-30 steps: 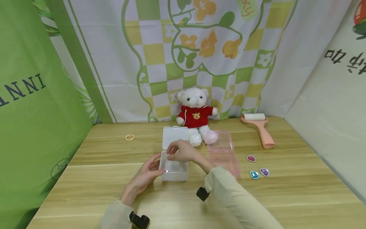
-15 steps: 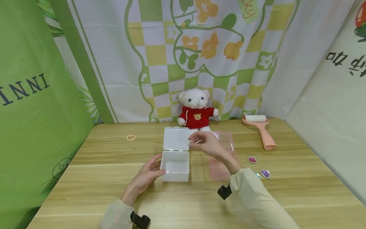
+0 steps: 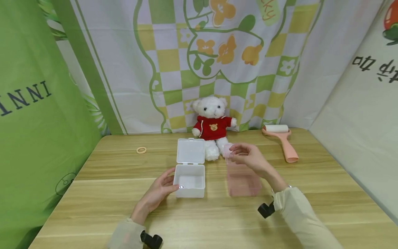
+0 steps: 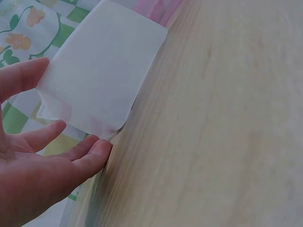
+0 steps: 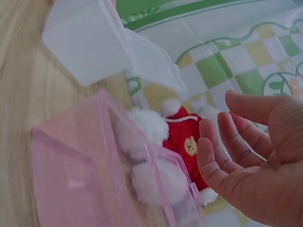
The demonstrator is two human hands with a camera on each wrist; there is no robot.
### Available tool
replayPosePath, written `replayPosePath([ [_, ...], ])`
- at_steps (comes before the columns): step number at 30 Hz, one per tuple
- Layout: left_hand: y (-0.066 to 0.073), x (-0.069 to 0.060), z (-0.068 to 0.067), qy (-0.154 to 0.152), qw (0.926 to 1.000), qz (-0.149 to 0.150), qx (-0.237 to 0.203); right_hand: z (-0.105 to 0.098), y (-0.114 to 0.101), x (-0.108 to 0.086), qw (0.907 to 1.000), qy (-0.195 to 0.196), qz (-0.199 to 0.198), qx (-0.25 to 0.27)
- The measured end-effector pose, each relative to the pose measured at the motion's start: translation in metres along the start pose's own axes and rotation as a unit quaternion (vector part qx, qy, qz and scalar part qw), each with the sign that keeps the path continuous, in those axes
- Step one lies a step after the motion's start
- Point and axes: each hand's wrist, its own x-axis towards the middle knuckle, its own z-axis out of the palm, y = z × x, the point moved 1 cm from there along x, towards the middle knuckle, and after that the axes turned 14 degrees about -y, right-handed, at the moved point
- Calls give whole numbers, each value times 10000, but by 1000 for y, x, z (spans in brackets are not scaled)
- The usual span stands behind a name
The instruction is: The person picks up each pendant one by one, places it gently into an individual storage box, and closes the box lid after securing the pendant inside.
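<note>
A white plastic box [image 3: 190,193] stands on the table with its lid tipped back. My left hand [image 3: 158,190] holds its left side, thumb at the front corner and fingers along the side wall. A tiny shiny spot shows by that thumb's tip; its kind is unclear. Over the hinge side of a clear pink plastic box [image 3: 244,188], also with its lid back, my right hand [image 3: 253,160] hovers. Its fingers are loosely bent and hold nothing in the right wrist view. The right arm covers the spot where several coloured gems lay.
Behind the boxes, a white teddy bear [image 3: 212,126] in a red hoodie sits against the patterned curtain [image 3: 174,58]. A pink-handled lint roller [image 3: 286,145] lies at the back right. Farther left is a small tan ring [image 3: 141,150] on the wooden table [image 3: 109,193].
My right hand has moved right, from inside the white box to over the pink box, and its forearm now covers the gems. The left hand has stayed at the white box.
</note>
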Motion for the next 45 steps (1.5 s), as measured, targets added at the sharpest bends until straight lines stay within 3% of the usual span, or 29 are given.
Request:
replayPosePath([
  [7, 0, 0, 0, -33, 10000, 49, 15, -22, 10, -19, 9998, 188, 114, 11],
  [13, -1, 0, -1, -57, 9999, 89, 50, -44, 24, -37, 9982, 482, 207, -278],
  [23, -1, 0, -1, -69, 9999, 78, 27, -79, 57, -63, 9919, 834, 678, -683],
  [34, 0, -1, -1, -80, 9999, 68, 4, -101, 87, -77, 9924, 744, 980, 35],
  [39, 0, -1, -1, -86, 9999, 62, 3, -106, 94, -79, 9904, 701, 1118, -409],
  [45, -1, -1, -1, -85, 9999, 67, 15, -108, 99, -79, 9859, 326, 1160, -1161],
])
